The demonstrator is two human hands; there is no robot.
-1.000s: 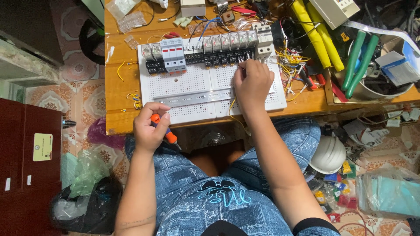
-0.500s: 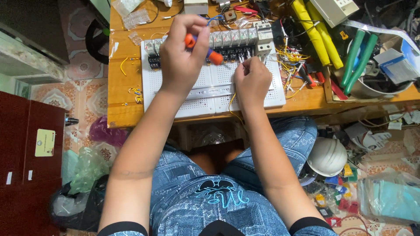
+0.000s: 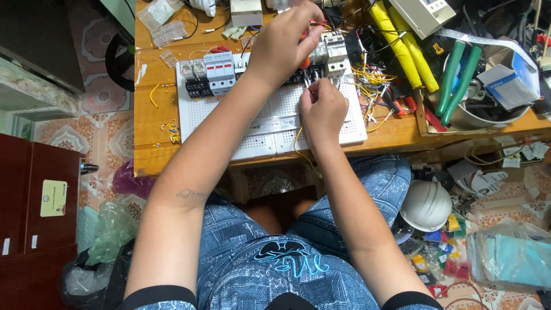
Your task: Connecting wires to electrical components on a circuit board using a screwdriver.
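A white perforated mounting board lies on the wooden table with a row of circuit breakers and black terminal blocks along its far edge. My left hand is closed around an orange-handled screwdriver, held over the breakers near the board's far right. My right hand pinches a yellow wire just below the breakers; the wire trails down over the board's front edge.
Yellow and green handled tools and a metal bowl crowd the table's right side. Loose yellow wires lie beside the board. A white hard hat, bags and clutter cover the floor.
My left hand rose from the table's front edge with the screwdriver and has moved right over the breaker row. My right hand stayed at the breakers, shifting slightly.
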